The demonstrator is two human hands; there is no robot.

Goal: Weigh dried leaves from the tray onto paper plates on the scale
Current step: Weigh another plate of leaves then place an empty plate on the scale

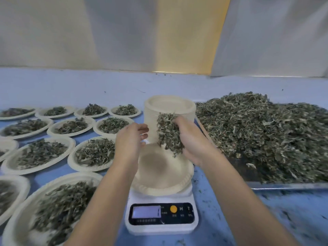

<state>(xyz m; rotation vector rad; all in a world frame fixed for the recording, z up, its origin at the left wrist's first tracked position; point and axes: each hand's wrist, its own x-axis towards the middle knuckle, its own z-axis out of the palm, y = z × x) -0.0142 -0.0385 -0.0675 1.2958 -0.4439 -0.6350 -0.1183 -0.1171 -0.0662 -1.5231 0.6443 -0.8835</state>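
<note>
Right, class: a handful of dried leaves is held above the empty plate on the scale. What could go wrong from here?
Bits may fall from the handful of leaves in the right hand past the empty plate onto the table, unweighed. The left hand hovers close beside; brushing the plate could upset the reading. The plate overhangs the scale, so an off-centre pile might tip it.

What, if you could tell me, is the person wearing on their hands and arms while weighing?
Nothing that shows. The left hand and right hand are ungloved, and no ring, watch or bracelet can be seen on the fingers or wrists. The left forearm and right forearm are uncovered down to the picture's lower edge, with no sleeve in view.
</note>
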